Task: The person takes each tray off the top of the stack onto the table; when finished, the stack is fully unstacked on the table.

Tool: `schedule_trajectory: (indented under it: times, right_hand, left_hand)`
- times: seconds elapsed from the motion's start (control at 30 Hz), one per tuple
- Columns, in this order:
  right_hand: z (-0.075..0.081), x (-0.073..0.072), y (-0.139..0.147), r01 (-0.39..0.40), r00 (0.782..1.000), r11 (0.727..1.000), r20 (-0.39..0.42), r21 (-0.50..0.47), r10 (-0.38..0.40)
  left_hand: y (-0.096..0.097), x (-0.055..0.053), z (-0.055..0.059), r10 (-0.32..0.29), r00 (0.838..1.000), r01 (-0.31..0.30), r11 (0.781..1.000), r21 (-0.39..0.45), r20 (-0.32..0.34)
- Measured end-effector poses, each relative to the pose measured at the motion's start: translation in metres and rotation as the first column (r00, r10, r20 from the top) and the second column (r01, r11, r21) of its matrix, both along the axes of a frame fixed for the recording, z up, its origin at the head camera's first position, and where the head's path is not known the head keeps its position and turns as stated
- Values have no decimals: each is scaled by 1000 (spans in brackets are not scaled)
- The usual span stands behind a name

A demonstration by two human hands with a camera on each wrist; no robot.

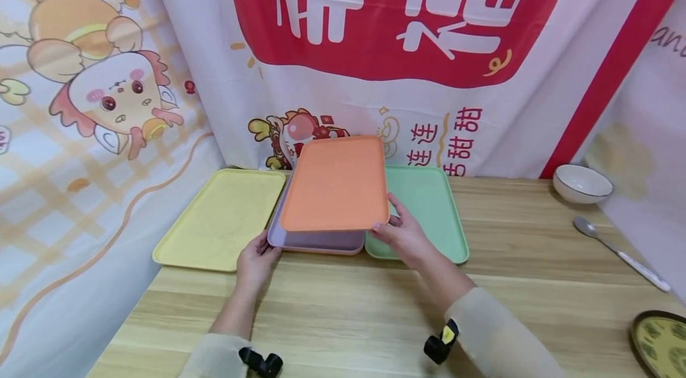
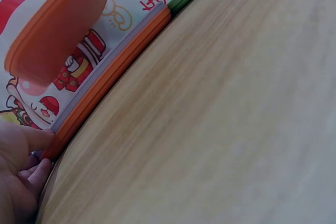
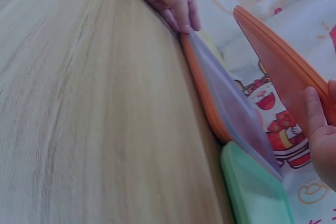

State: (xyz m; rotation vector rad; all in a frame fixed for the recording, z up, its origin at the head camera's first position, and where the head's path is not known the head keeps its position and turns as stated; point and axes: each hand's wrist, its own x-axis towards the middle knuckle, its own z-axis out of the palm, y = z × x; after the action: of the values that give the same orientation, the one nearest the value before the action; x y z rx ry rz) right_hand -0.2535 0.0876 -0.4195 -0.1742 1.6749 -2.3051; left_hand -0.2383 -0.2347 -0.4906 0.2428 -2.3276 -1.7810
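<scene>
An orange tray is raised above a purple tray, and my right hand grips it by its near right corner. In the right wrist view, a gap shows between the raised tray and the purple one. The purple tray lies on a second orange tray, whose edge shows beneath it. At the near left corner of this stack, my left hand pinches the purple tray's edge, its fingers also touching the lower orange tray. A yellow tray lies to the left, a green tray to the right.
At the back right of the wooden table stands a white bowl, with a spoon in front of it. A patterned round item is partly visible at the right edge. Printed cloth hangs behind the trays.
</scene>
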Motion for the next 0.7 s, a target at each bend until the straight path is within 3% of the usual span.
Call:
schedule_trajectory:
  times: [0.37, 0.7]
  right_hand:
    - [24, 13, 58, 49, 987, 997, -151, -61, -58]
    - [35, 38, 124, -12, 956, 982, -290, -187, -44]
  left_hand:
    - [-2, -1, -1, -13, 1000, 13, 1000, 4, 17]
    - [-1, 0, 1, -4, 1000, 4, 1000, -5, 30]
